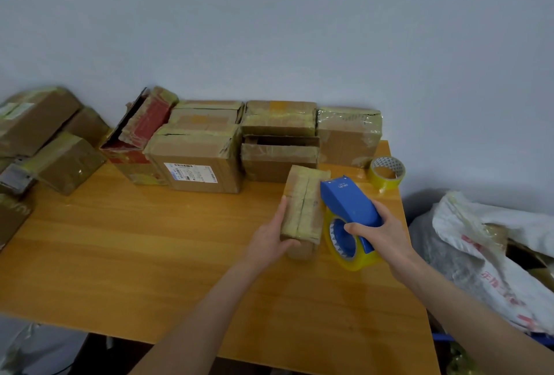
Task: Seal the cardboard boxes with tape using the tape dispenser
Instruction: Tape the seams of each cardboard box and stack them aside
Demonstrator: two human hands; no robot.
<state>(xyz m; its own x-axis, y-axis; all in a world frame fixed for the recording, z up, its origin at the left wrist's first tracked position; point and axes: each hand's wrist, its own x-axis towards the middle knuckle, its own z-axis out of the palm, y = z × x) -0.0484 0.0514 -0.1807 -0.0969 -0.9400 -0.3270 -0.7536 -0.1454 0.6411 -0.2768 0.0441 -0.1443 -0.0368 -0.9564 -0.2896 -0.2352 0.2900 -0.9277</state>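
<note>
Table (150,254): it is carrying the whole job, and its right edge is lying near the work. Judged risk: a hard pull of tape toward that edge is likely to drag the work off it.

Row of boxes (198,161): these are standing along the wall, most already wrapped in yellowish tape and one lying open-topped. Judged risk: a forward stroke running long is liable to knock into them, as they are sitting just behind the work.

Small box (299,209): this is the task's piece, sitting on the table right of centre, its top seam showing as a dark line through the tape. It is light-looking, so it is apt to slide or twist if the tape is drawn before the end has stuck.

Tape dispenser (347,203): the blue body is lying against the box's right side, nose at the far top corner. Its yellow roll (356,263) is hanging beside the box. The tape may be laid off the seam if the nose is not moved over it.

Left hand (268,238): it is bracing the box, fingers (280,209) lying straight along the left side, thumb hooking round the near end.

Right hand (383,233): its fingers (356,229) are wrapping closed round the dispenser's handle.

Spare roll (386,176): lying well apart, by the far right corner.
</note>
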